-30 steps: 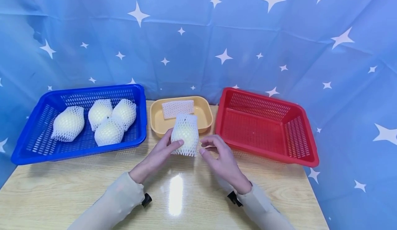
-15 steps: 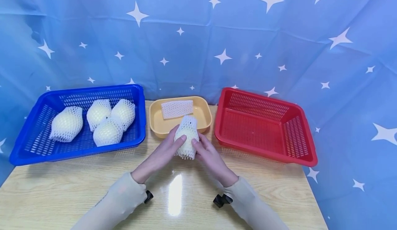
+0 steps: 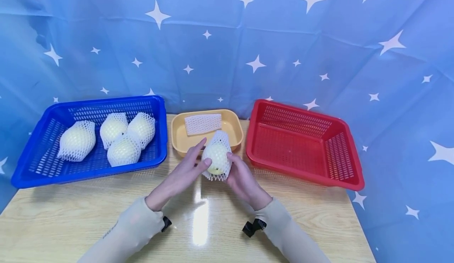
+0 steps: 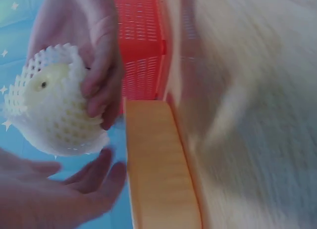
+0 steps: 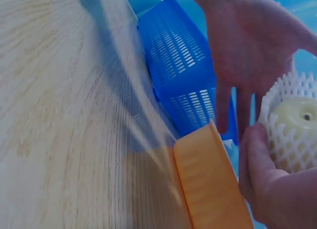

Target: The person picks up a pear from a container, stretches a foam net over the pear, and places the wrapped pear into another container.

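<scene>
A pale yellow pear (image 3: 216, 154) in a white foam net sleeve is held over the table, before the small yellow tray. My right hand (image 3: 244, 180) grips it from the right, thumb on the near side and fingers curled behind. In the left wrist view the pear's eye shows through the sleeve's open end (image 4: 44, 85). My left hand (image 3: 182, 176) is at the pear's left side with its fingers extended and spread. The left wrist view has those fingers (image 4: 99, 174) just beside the sleeve, not wrapped round it.
Several net-sleeved pears (image 3: 124, 150) lie in a blue basket (image 3: 95, 172) at the left. A flat foam net sleeve (image 3: 203, 124) rests in the yellow tray (image 3: 232, 131) at the back middle. To the right stands a red basket (image 3: 291, 148). A starry blue curtain (image 3: 220, 38) hangs behind.
My right hand has come in from the right and taken hold of the pear. My left hand has loosened its hold, and the pear has shifted slightly right and tilted, its eye now showing.
</scene>
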The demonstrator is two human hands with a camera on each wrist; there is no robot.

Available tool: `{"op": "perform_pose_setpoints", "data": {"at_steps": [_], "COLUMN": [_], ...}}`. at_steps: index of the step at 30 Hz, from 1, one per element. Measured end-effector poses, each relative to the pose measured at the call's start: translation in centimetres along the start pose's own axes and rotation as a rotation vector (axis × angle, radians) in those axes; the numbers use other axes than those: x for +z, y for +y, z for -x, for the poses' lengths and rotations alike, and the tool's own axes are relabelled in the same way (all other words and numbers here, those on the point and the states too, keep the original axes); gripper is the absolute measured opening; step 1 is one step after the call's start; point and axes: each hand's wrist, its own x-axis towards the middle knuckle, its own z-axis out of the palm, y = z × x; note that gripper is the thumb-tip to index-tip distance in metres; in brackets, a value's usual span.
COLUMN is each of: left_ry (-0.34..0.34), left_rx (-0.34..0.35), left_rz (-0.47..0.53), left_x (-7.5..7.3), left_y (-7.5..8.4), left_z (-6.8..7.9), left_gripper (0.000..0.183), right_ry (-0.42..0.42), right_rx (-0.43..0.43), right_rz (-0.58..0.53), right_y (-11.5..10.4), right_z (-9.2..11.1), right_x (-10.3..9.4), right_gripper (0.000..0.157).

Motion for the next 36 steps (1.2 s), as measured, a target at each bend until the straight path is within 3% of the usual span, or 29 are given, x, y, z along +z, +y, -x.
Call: {"op": "perform_pose_setpoints", "data": {"at_steps": [2,5,8,10,18,25,27,30,33,36], "left_ry": [0.088,0.232,0.351,0.407,0.513,0.525,0.505,0.493,0.526,0.512], "left_rx": [0.056,0.237,0.428,0.52,0.681,0.87,0.874,0.81,0.684,0.501], "left_rz": [-0.046,-0.123,-0.186,-0.209,-0.191,-0.28,-0.278,-0.192,-0.048,0.075], "left_x": [0.2,0.6,0.8,0.9,1.4,2.2,2.3,2.4,2.4,2.4], "left_y": [-0.2,-0.6,-1.0,-1.1,-1.1,-1.0,-1.0,-1.1,-1.2,-1.0], "left_z": [0.1,0.0,-0.2,-0.3,-0.6,-0.3,-0.2,-0.1,0.1,0.3], "left_gripper": [0.089,0.084,0.065,0.052,0.013,0.026,0.027,0.039,0.058,0.063], "right_ry": [0.01,0.032,0.04,0.042,0.022,0.038,0.056,0.074,0.094,0.112], "right_rx": [-0.013,-0.036,-0.05,-0.051,-0.041,-0.069,-0.078,-0.081,-0.078,-0.084], "right_rz": [-0.018,-0.026,-0.018,-0.019,-0.022,-0.027,-0.029,-0.015,0.022,0.092], "right_y": [0.0,-0.2,-0.3,-0.4,-0.5,-0.8,-0.8,-0.9,-0.8,-0.9], "right_z": [0.0,-0.1,-0.2,-0.2,-0.2,-0.4,-0.4,-0.4,-0.2,-0.1], "right_x": [0.1,0.1,0.2,0.3,0.8,1.2,1.3,1.3,1.1,1.0], "right_gripper": [0.07,0.071,0.07,0.069,0.069,0.064,0.063,0.063,0.064,0.063]}}
